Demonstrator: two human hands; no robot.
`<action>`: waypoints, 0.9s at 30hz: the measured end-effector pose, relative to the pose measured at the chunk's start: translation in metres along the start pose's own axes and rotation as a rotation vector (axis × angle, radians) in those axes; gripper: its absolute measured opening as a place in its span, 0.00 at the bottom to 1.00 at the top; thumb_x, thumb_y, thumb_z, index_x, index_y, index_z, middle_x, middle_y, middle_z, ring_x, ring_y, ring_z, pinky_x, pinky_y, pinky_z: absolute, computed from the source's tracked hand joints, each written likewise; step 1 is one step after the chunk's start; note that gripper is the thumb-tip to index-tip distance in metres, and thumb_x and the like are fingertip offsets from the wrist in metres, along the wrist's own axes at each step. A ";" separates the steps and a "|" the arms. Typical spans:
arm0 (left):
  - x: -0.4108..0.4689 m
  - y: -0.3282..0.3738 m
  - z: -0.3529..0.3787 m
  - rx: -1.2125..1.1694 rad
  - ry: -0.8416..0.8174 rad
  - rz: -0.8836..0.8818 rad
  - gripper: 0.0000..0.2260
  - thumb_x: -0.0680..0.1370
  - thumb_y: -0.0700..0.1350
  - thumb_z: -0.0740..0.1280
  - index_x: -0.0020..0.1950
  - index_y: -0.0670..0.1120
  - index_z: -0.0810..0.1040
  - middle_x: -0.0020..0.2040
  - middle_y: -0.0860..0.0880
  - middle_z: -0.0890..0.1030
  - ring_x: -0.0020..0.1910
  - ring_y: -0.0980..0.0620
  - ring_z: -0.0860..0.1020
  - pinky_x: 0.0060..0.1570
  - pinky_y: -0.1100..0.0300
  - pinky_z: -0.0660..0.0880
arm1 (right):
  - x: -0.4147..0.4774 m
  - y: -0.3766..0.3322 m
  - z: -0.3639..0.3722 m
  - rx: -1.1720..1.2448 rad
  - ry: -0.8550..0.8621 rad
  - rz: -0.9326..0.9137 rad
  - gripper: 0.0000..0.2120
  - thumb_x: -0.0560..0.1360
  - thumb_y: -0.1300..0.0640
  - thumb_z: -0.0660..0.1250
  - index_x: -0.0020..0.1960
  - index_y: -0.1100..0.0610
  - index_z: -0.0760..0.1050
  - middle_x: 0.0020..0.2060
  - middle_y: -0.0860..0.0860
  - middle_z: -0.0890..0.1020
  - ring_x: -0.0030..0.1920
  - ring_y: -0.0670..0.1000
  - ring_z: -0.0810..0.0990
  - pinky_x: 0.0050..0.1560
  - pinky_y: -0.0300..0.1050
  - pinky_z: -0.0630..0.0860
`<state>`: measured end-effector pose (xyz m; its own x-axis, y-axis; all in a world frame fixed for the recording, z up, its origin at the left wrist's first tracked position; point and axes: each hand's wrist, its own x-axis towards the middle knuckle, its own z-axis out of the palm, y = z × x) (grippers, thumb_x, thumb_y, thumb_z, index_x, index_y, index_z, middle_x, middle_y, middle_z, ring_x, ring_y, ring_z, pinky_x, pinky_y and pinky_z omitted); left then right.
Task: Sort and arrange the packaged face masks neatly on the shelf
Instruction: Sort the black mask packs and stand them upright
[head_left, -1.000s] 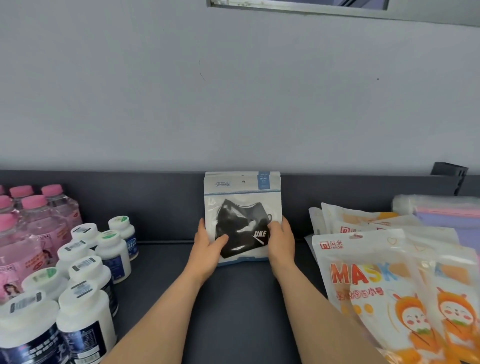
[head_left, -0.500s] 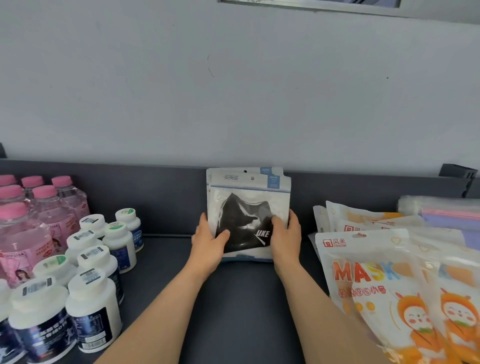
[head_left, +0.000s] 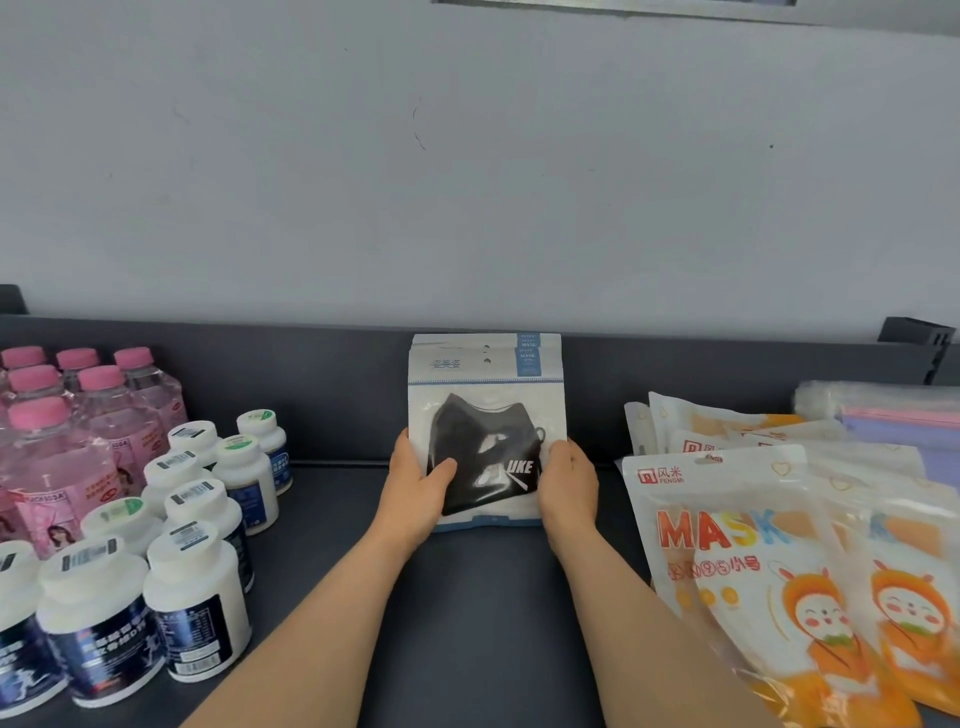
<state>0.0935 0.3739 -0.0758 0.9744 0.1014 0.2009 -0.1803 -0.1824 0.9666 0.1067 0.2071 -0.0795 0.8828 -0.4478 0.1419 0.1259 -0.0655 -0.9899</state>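
The stack of black mask packets (head_left: 485, 410) stands upright mid-shelf, leaning on the back wall of the shelf (head_left: 467, 623). The left hand (head_left: 415, 488) and right hand (head_left: 569, 488) each have their grip clamped on a lower side edge, apparently squaring the stack. Next, I'd guess, comes a gentle release, then the orange mask packs (head_left: 727, 545) jumbled on the right.

On the shelf (head_left: 488, 613), upright mask packs (head_left: 485, 415) lean on its back wall, centre; bottles (head_left: 195, 501) stand left, overlapping mask bags (head_left: 753, 545) lie right.
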 end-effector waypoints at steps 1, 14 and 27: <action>0.001 0.000 -0.001 -0.004 0.010 -0.008 0.23 0.80 0.42 0.65 0.73 0.52 0.63 0.61 0.54 0.75 0.59 0.54 0.74 0.58 0.62 0.69 | 0.000 0.000 0.001 0.002 -0.001 0.007 0.13 0.78 0.57 0.53 0.39 0.51 0.73 0.37 0.48 0.76 0.38 0.48 0.73 0.37 0.42 0.66; 0.000 0.004 -0.007 -0.039 0.036 -0.027 0.18 0.79 0.42 0.65 0.63 0.56 0.61 0.51 0.59 0.76 0.48 0.62 0.76 0.39 0.70 0.68 | 0.006 0.002 -0.003 -0.091 0.023 0.042 0.08 0.79 0.53 0.50 0.49 0.51 0.67 0.47 0.50 0.71 0.49 0.49 0.69 0.50 0.47 0.66; -0.002 0.002 0.006 -0.072 0.011 -0.038 0.13 0.80 0.43 0.64 0.61 0.54 0.65 0.53 0.58 0.76 0.49 0.62 0.75 0.41 0.69 0.68 | 0.004 0.000 -0.005 -0.100 0.023 0.028 0.16 0.79 0.55 0.52 0.36 0.56 0.72 0.34 0.52 0.75 0.35 0.50 0.73 0.35 0.45 0.68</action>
<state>0.0921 0.3670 -0.0752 0.9792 0.1174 0.1656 -0.1532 -0.1073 0.9823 0.1080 0.2003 -0.0790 0.8744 -0.4713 0.1155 0.0546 -0.1411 -0.9885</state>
